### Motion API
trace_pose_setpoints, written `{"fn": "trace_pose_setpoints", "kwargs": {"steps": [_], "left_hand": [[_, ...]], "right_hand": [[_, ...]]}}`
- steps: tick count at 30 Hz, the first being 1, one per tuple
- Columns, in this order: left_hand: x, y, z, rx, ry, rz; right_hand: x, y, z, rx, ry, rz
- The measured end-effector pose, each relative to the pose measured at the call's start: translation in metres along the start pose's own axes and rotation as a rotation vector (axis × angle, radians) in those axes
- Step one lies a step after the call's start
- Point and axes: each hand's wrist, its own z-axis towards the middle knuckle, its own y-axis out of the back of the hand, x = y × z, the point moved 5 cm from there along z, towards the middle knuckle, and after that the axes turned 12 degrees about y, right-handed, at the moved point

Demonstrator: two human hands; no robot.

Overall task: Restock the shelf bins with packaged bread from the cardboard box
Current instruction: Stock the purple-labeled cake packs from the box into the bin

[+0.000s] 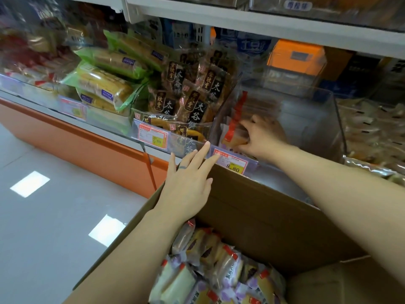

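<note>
- Packaged bread in a red-and-clear wrapper (pixel 235 130) sits inside the clear plastic shelf bin (pixel 315 110), right hand (pixel 260 137) curled round it
- left hand (pixel 188 183) is flat, fingers straight, reaching the red-and-yellow price tag (pixel 232 163)
- brown cardboard box (pixel 252 216) is below, full of more bread packs (pixel 219 270)
- glossy grey floor (pixel 43 216), orange shelf base (pixel 76 137)

Glossy grey floor (pixel 43 216) fills eight o'clock, with two bright light patches (pixel 29 183) on it. An orange plinth (pixel 76 139) runs from nine o'clock toward the centre; a white shelf (pixel 241 20) spans twelve.

A shop: shelf bins (pixel 328 110) of packaged bread (pixel 105 84), price tags (pixel 152 137).
</note>
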Motion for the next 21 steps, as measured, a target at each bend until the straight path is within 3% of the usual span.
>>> {"fn": "trace_pose_setpoints", "kwargs": {"steps": [9,12,14,16,19,21], "left_hand": [[0.0,0.001,0.0,0.009,-0.001,-0.029],[0.0,0.006,-0.001,0.05,0.012,-0.064],[0.005,0.016,-0.001,0.043,0.023,-0.091],[0.01,0.026,-0.003,-0.014,0.006,-0.08],[0.018,0.03,-0.009,-0.037,0.0,-0.045],[0.022,0.026,-0.013,-0.039,-0.004,-0.026]], "right_hand": [[0.006,0.01,-0.009,0.006,0.006,-0.046],[0.016,0.035,-0.032,-0.198,0.015,0.102],[0.031,0.052,-0.057,-0.424,0.135,0.15],[0.051,0.056,-0.085,-0.538,0.292,0.183],[0.079,0.029,-0.113,-0.465,0.457,0.319],[0.096,-0.005,-0.121,-0.272,0.495,0.372]]}}
